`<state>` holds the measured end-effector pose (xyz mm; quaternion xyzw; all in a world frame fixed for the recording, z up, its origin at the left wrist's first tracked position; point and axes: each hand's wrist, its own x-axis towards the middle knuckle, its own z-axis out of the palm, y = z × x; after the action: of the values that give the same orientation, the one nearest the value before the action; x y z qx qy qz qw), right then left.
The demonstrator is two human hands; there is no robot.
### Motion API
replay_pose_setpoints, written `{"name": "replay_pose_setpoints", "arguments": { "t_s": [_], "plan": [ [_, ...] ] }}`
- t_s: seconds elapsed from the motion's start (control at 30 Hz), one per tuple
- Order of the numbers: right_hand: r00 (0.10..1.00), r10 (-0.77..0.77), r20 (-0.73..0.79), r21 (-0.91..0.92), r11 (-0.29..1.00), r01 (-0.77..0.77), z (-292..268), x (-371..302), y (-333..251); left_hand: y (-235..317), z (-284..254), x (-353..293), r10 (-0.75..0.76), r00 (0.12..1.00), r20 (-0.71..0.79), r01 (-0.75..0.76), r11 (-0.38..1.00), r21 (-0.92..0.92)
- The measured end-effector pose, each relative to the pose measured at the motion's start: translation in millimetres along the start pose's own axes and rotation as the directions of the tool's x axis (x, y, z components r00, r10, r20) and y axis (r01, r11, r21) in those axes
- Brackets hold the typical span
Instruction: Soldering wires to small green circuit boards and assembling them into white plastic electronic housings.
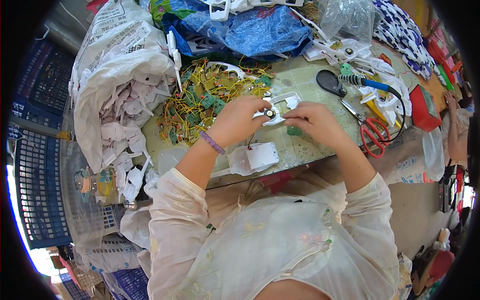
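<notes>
Both hands meet over the workbench [300, 80] on a white plastic housing part [284, 104] with a small round metal piece in it. My left hand [239, 119], with a purple bead bracelet at the wrist, pinches the part's near left end. My right hand [312, 120] grips it from the right, fingers curled. A small green circuit board [294, 131] lies just under the right hand. A second white plastic shell [252, 157] lies on the bench edge below the hands.
A heap of green circuit boards with yellow wires [205, 100] lies left of the hands. A white sack of white plastic parts [125, 100] stands at left. Red-handled scissors [372, 132], a blue soldering iron [365, 82], a red box [424, 107] and a blue bag [260, 30] lie beyond.
</notes>
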<state>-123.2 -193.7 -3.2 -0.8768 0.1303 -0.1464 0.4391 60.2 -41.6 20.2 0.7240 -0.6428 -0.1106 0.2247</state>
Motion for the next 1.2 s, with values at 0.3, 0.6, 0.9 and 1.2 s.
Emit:
{"name": "replay_pose_setpoints", "arguments": {
  "t_s": [0.3, 0.6, 0.9, 1.2],
  "plan": [
    [0.948, 0.118, -0.294, -0.136, 0.977, -0.164, 13, -34, -4, 12, -11, -56, -0.225, 0.878, -0.422, 0.199, 0.974, -0.104],
    [0.955, 0.005, -0.296, -0.405, 0.905, -0.130, 43, -35, -3, 57, 35, -89, -0.300, 0.884, -0.359, 0.340, 0.939, 0.050],
    [0.994, 0.026, -0.105, -0.091, 0.995, -0.036, 28, -37, -12, 50, 54, -79, -0.198, 0.918, -0.345, 0.184, 0.980, -0.074],
    [0.992, -0.032, -0.119, -0.174, 0.985, 0.011, 24, -37, 3, 50, 54, -64, -0.150, 0.939, -0.311, 0.134, 0.988, -0.074]
  ]
}}
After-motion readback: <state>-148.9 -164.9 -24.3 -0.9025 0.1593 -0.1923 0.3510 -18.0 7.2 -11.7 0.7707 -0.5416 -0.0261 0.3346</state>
